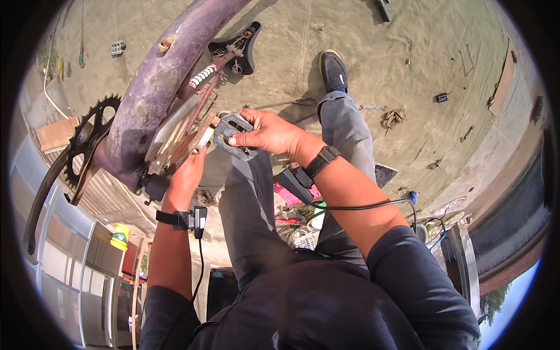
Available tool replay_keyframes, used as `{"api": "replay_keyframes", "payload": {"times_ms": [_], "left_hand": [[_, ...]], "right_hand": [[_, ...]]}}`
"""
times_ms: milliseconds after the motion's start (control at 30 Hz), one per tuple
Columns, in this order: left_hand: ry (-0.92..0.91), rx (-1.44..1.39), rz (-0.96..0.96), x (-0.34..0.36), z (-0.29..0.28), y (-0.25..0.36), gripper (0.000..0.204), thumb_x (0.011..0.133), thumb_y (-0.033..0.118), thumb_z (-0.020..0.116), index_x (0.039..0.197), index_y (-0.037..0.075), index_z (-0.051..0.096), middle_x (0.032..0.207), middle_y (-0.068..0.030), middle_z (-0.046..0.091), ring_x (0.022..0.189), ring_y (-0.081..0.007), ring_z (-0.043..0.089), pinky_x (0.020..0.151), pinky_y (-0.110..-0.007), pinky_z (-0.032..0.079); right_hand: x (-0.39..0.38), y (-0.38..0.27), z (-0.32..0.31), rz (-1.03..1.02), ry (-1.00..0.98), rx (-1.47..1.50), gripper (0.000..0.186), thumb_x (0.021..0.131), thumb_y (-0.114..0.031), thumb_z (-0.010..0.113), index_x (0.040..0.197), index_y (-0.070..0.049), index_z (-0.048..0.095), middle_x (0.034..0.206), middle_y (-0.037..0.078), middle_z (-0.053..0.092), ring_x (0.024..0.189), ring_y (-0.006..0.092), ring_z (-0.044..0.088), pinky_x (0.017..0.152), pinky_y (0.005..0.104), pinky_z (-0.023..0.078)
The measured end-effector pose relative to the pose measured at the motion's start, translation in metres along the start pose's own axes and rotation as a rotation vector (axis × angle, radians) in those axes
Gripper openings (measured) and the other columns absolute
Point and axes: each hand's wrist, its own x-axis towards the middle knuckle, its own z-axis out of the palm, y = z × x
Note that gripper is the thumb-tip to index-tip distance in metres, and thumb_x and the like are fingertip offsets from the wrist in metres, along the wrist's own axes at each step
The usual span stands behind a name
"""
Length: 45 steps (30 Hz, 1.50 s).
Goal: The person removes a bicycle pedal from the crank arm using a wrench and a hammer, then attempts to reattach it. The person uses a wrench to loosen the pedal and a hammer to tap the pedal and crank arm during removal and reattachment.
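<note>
A bicycle with a worn purple frame point(149, 87) stands in front of me on the left, its black saddle point(248, 55) low near the ground. My right hand point(273, 135) grips a grey bicycle pedal point(236, 140), thumb on its near face. The pedal is up against the end of a rusty crank arm point(202, 137); whether its thread is in the hole I cannot tell. My left hand point(188, 173) holds the crank arm from below, with most of its fingers hidden behind it. A black toothed chainring point(87, 143) is on the bicycle's far left side.
Loose pedals lie on the ground, one at the upper left point(118, 48) and one at the right point(442, 98). A wrench point(373, 107) and a crumpled brown scrap point(394, 119) are beside my leg. A yellow tub point(120, 237) stands at the left. Cables run from both wrist straps.
</note>
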Motion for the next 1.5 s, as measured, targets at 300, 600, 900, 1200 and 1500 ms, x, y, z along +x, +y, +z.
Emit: {"api": "replay_keyframes", "payload": {"times_ms": [300,600,900,1200,1500], "left_hand": [[0.052,0.385,-0.13,-0.01,-0.034,0.056,0.04,0.098,0.03,0.063,0.124,0.001,0.061,0.112,-0.0263,0.067,0.102,-0.0443,0.064,0.087,-0.046,0.051],[0.111,0.431,-0.007,-0.013,-0.045,0.084,0.037,0.096,0.023,0.065,0.126,0.001,0.059,0.111,-0.0272,0.066,0.101,-0.0452,0.063,0.086,-0.047,0.051],[0.061,0.351,-0.158,-0.026,-0.057,0.114,0.043,0.096,0.019,0.065,0.135,0.004,0.055,0.121,-0.0277,0.063,0.108,-0.0456,0.061,0.09,-0.048,0.05],[0.03,0.251,-0.238,-0.045,-0.057,0.108,0.04,0.098,0.02,0.061,0.135,0.004,0.055,0.119,-0.0275,0.064,0.108,-0.0462,0.061,0.09,-0.049,0.05],[-0.137,-0.555,-0.61,-0.07,-0.065,0.122,0.021,0.103,0.018,0.056,0.118,0.003,0.055,0.079,-0.0048,0.059,0.06,-0.0134,0.057,0.054,-0.028,0.047]], "right_hand": [[0.003,0.007,0.003,0.004,0.021,0.033,0.035,0.087,-0.015,0.079,0.116,-0.003,0.063,0.096,0.001,0.07,0.084,0.0098,0.061,0.078,0.0277,0.052],[0.009,0.015,0.003,-0.003,-0.01,0.032,0.038,0.088,-0.015,0.078,0.119,-0.002,0.061,0.097,0.001,0.069,0.085,0.0094,0.061,0.078,0.0267,0.051],[0.007,0.016,0.011,0.002,0.069,-0.086,0.036,0.087,-0.014,0.079,0.117,-0.002,0.062,0.096,0.001,0.069,0.085,0.0094,0.06,0.078,0.0266,0.051],[0.005,0.022,0.023,-0.088,0.179,-0.2,0.035,0.089,-0.01,0.077,0.119,-0.001,0.06,0.099,0.0,0.067,0.089,0.008,0.059,0.08,0.0255,0.05],[0.0,0.014,0.023,-0.033,0.209,-0.207,0.033,0.09,-0.01,0.076,0.117,-0.001,0.06,0.099,0.001,0.067,0.089,0.0079,0.058,0.081,0.026,0.05]]}}
